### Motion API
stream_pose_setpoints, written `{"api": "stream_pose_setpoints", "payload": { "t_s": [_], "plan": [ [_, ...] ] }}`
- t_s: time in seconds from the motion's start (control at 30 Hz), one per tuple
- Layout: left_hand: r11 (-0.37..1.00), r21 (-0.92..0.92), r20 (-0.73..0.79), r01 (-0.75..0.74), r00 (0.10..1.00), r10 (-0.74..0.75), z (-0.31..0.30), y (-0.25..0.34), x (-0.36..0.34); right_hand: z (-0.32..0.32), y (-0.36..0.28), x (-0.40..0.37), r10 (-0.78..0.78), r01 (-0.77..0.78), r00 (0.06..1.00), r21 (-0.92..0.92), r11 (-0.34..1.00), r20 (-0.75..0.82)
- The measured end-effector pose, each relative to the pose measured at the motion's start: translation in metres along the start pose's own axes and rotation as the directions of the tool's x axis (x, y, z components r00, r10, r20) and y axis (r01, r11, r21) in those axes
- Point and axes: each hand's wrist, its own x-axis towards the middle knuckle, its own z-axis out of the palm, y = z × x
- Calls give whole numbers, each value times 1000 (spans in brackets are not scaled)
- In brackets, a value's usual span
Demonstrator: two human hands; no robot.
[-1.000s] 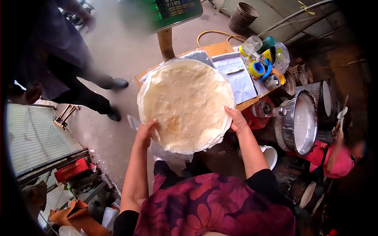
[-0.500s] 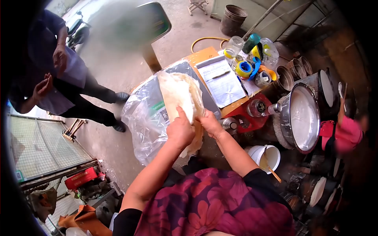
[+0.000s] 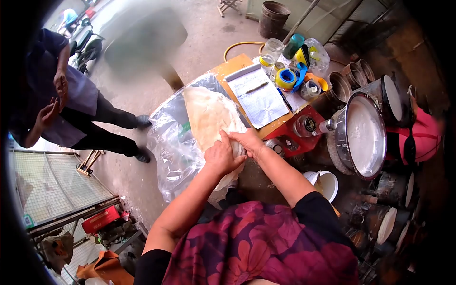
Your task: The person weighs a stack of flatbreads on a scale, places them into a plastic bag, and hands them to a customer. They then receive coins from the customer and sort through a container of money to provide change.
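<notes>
Orange-brown wooden work table (image 3: 240, 61) sits mid-frame, and its near side is pretty crowded. Right there, a cream-coloured folded flatbread stack (image 3: 204, 114) slants over a crinkly clear plastic bag (image 3: 173, 164), which droops past the table's left edge. Left hand (image 3: 223, 156) has the lower end of the fold, thumb stretched right, index finger pointing up; right hand (image 3: 249, 142) is bent in, back up, closed on the fold's right edge. Can't see the underside of either grip.

Just right, a white paper notepad (image 3: 261, 107) eats up most of the wood, right out to the edge. Lower right, a white plastic bucket (image 3: 331, 185) holds something brownish, too shadowed to make out. Past it, a big round metal basin (image 3: 345, 137) has whitish stuff inside.

Beyond the pad, a blue-and-yellow tape roll (image 3: 286, 79) and a clear glass jar (image 3: 273, 47) crowd the far corner. Most elbow room is left, where grey floor (image 3: 129, 175) runs out to a person in dark trousers (image 3: 83, 90), upper left. Way up top stands a dark rusty metal bucket (image 3: 274, 21).
</notes>
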Motion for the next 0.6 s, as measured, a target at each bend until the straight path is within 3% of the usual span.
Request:
{"api": "stream_pose_setpoints", "payload": {
  "t_s": [0.27, 0.47, 0.5, 0.53, 0.57, 0.6],
  "plan": [
    [997, -70, -19, -32, 999, 31, -4, -15, -1, 12, 2, 7, -182, 154, 978, -227, 962, -106],
    [988, -131, -37, -82, 996, 78, -15, -27, -16, 23, -1, -1, -220, 194, 971, -234, 953, -90],
    [983, -145, -58, -115, 993, 108, -15, -37, -22, 28, 0, -5, -269, 256, 961, -162, 953, -64],
    [976, -159, -78, -147, 988, 136, -17, -45, -27, 26, 0, -6, -294, 274, 953, -209, 939, -69],
    [985, -151, -38, -82, 996, 77, -33, -46, -39, 24, 1, -3, -314, 287, 947, -254, 924, -71],
    [990, -103, -97, -94, 992, 84, -35, -59, -47, 26, 4, -1, -326, 294, 943, -296, 909, -65]
  ]
}}
